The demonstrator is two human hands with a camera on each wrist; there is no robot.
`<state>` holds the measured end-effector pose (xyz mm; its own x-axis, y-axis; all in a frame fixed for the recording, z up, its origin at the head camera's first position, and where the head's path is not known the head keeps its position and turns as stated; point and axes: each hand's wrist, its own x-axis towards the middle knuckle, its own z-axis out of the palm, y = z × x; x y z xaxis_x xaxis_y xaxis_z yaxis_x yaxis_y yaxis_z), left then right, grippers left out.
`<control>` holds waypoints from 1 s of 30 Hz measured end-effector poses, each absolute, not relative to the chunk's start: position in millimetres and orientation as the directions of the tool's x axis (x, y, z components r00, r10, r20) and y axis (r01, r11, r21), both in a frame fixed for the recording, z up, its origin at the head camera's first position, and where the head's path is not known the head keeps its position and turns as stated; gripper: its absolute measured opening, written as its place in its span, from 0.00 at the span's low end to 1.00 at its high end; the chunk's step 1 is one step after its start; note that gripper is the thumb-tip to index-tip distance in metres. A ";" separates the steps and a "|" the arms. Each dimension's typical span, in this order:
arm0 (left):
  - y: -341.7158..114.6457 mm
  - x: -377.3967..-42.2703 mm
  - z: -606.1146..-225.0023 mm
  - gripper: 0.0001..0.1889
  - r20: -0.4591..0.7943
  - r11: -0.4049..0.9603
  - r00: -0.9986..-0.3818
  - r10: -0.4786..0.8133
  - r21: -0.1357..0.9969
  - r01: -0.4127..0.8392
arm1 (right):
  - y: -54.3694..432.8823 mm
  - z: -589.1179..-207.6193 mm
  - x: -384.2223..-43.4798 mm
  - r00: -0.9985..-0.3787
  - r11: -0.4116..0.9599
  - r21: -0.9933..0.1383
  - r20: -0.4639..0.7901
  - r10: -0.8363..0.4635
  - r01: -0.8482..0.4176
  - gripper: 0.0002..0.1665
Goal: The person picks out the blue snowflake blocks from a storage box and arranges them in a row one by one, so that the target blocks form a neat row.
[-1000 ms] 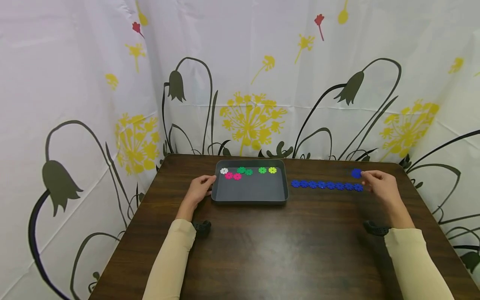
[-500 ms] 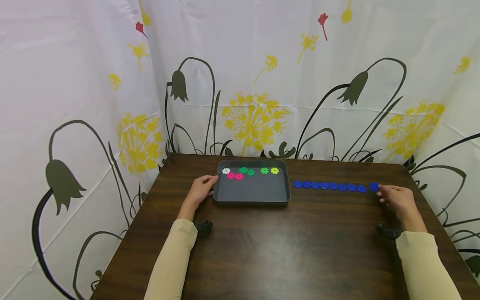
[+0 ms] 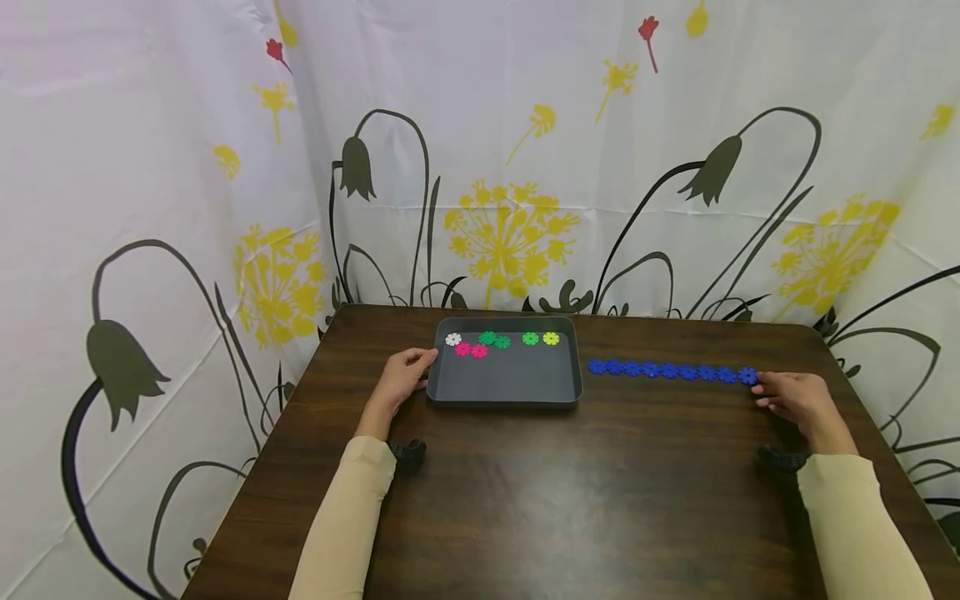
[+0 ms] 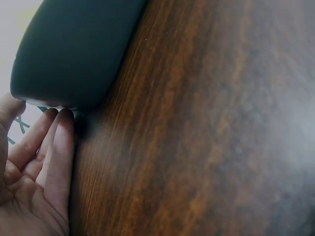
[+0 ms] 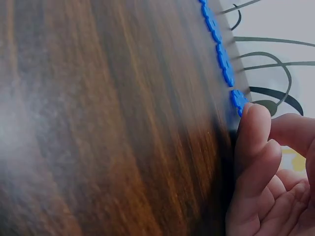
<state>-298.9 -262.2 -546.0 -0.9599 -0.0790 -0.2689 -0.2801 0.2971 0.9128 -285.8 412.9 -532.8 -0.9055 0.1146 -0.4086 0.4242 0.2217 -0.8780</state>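
Observation:
In the head view my left hand (image 3: 402, 382) is at the left end of a dark grey tray (image 3: 504, 388), thumb at the rim and fingertips against the outer wall. The left wrist view shows the fingers below the tray's end (image 4: 74, 54). My right hand (image 3: 799, 402) pinches a blue notched plastic disc (image 3: 747, 376) at the right end of a straight row of similar blue discs (image 3: 670, 371). In the right wrist view, the thumb and a finger meet at the edge of that disc (image 5: 238, 101), which lies low at the tabletop, partly hidden by a fingertip.
Inside the tray lie a white disc (image 3: 453, 340), two pink discs (image 3: 478, 352), several green discs (image 3: 502, 342) and a yellow disc (image 3: 551, 338). The dark wooden table (image 3: 570, 500) ends at a printed curtain (image 3: 495, 125) behind and at both sides.
My right hand has carried the blue disc from behind the row rightward and down to the row's right end, closing the gap there. The left hand has stayed at the tray.

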 end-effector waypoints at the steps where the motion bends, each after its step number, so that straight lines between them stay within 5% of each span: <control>1: -262.3 -298.6 -545.7 0.28 -0.270 0.295 -0.959 -0.083 0.913 -0.282 | 413.0 -532.4 -285.6 -0.906 0.226 -0.877 -0.409 0.110 0.423 0.19; 11: -261.5 -296.1 -543.5 0.28 -0.280 0.281 -0.957 -0.079 0.915 -0.291 | 410.4 -533.1 -285.0 -0.921 0.352 -0.852 -0.370 0.119 0.388 0.22; 23: -263.5 -298.6 -547.1 0.28 -0.281 0.283 -0.958 -0.065 0.915 -0.287 | 405.3 -539.0 -282.5 -0.911 0.285 -0.870 -0.348 0.223 0.403 0.19; 27: -271.7 -296.0 -543.4 0.28 -0.317 0.260 -0.948 -0.022 0.914 -0.312 | 391.7 -539.5 -282.5 -0.935 0.397 -0.850 -0.275 0.226 0.346 0.25; 30: -278.2 -292.8 -533.2 0.30 -0.321 0.378 -0.947 0.015 0.878 -0.292 | 373.7 -536.4 -283.0 -0.970 0.510 -0.826 -0.185 0.157 0.240 0.31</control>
<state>-292.8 -278.2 -533.2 -0.9469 0.0155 -0.3211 -0.2917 0.3785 0.8785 -283.0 373.7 -536.4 -0.9701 0.1572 -0.1846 0.2399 0.5101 -0.8260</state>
